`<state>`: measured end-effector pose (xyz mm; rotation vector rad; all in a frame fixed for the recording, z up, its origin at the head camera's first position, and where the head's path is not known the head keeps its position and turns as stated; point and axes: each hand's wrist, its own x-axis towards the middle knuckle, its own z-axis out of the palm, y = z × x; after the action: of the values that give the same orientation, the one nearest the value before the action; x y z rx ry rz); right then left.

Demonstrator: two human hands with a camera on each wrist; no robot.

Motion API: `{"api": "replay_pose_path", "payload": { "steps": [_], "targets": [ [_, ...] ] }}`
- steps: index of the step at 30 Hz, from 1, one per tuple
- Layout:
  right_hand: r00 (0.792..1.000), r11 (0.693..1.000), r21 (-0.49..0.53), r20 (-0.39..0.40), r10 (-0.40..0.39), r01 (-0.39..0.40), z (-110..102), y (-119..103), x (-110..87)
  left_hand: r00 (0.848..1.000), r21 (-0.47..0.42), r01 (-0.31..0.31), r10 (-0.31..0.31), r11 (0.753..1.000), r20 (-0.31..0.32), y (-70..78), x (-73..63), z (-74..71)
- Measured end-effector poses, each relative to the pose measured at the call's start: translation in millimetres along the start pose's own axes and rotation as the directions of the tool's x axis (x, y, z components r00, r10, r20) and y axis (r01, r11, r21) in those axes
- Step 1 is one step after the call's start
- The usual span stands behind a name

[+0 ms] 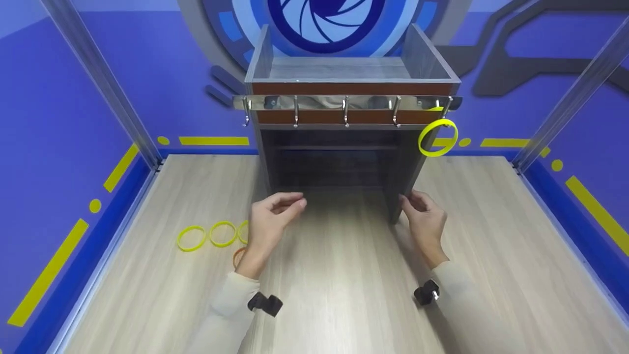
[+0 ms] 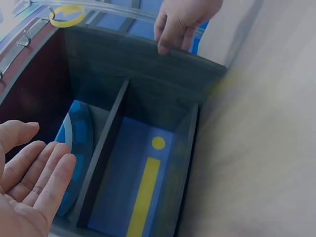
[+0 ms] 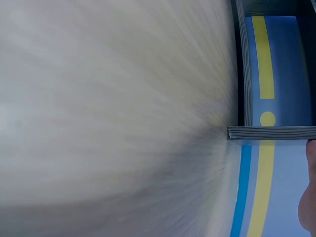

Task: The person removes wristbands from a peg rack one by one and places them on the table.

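A grey wooden rack (image 1: 339, 88) stands on the table, with a metal strip of several hooks (image 1: 345, 110) across its front. One yellow ring (image 1: 421, 142) hangs from the hook at the far right. My right hand (image 1: 426, 221) pinches the front edge of the rack's right side panel (image 2: 143, 54), thumb on the inner face, as the left wrist view shows. In front of the rack's left side hovers my left hand (image 1: 268, 221), relaxed and holding nothing. Beside it lie yellow rings (image 1: 223, 234) and an orange ring (image 1: 238, 257), partly hidden by that hand and wrist.
The rack has an open top tray (image 1: 339, 69) and inner shelves (image 2: 101, 153). Blue printed walls (image 1: 49, 123) surround the wooden table (image 1: 334, 295) at the back and both sides, with metal posts (image 1: 105, 83) at the corners.
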<state>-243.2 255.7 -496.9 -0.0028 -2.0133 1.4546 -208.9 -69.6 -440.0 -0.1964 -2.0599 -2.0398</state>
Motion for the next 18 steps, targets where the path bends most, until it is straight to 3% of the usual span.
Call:
{"api": "replay_pose_path", "payload": {
  "steps": [8, 18],
  "targets": [
    [0.999, 0.999, -0.009, 0.01, 0.036, -0.036, -0.9, -1.1, -0.2, 0.999, -0.047, -0.026, 0.027, 0.999, 0.022, 5.5, 8.9, 15.2],
    [1.0, 1.0, 0.001, 0.009, -0.011, 0.011, 0.0, 0.9, 0.6, 0.998, -0.124, -0.06, 0.063, 0.991, 0.027, 12.0, 18.9, 33.3]
  ]
}}
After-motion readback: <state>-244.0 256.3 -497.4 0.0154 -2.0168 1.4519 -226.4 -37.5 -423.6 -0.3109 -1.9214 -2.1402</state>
